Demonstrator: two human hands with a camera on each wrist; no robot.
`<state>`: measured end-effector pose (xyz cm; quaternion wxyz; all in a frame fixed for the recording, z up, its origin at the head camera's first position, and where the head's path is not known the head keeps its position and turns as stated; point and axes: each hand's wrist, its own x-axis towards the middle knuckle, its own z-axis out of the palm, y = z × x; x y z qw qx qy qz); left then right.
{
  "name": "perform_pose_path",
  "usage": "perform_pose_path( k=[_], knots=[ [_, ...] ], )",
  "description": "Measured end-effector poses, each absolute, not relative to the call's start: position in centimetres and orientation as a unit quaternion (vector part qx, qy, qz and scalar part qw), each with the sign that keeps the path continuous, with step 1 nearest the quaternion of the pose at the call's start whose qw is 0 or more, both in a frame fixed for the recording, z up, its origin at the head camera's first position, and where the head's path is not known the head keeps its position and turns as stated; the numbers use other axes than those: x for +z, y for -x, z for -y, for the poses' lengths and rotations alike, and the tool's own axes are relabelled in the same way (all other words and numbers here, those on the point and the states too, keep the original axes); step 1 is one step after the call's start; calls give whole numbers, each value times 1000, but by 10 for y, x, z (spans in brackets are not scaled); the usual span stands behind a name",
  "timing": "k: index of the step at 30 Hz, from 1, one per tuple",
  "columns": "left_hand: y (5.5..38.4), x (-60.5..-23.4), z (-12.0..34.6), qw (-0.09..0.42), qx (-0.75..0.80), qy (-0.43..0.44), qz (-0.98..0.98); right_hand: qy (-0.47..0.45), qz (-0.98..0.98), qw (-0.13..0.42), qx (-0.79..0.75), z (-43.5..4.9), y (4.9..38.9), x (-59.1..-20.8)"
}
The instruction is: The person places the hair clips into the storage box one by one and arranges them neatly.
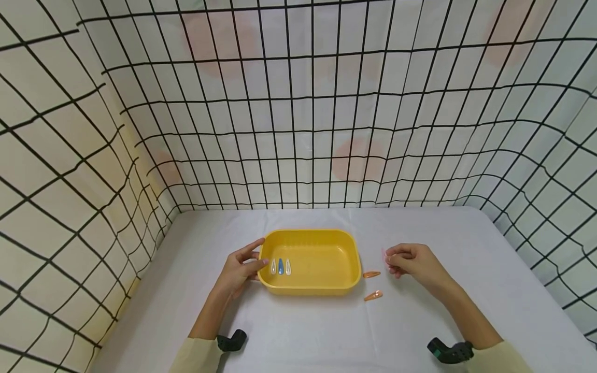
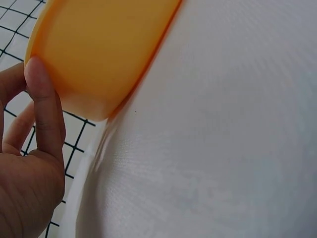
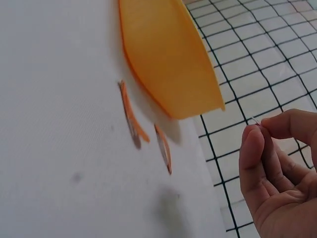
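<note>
A yellow tray rests on the white table, and my left hand grips its left rim, thumb on the inner side. Inside, near that thumb, two white hair clips lie in a row with a blue hair clip between them. To the right of the tray my right hand pinches a small pink hair clip, mostly hidden by the fingers. Two orange hair clips lie on the table between tray and right hand; the right wrist view shows both orange clips below the tray's corner.
Black wire grid panels with white cloth behind them enclose the table at the back and both sides. A black wrist camera is strapped to the left wrist, another camera to the right.
</note>
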<state>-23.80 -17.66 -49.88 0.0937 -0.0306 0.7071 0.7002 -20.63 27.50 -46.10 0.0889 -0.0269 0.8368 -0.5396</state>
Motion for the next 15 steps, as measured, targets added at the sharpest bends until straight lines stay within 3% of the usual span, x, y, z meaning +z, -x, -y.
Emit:
perform_pose_path(
  k=[15],
  knots=[
    [239,-498,178,97,701,18,-706,39,-797,92,-596,-221,224,-440]
  ],
)
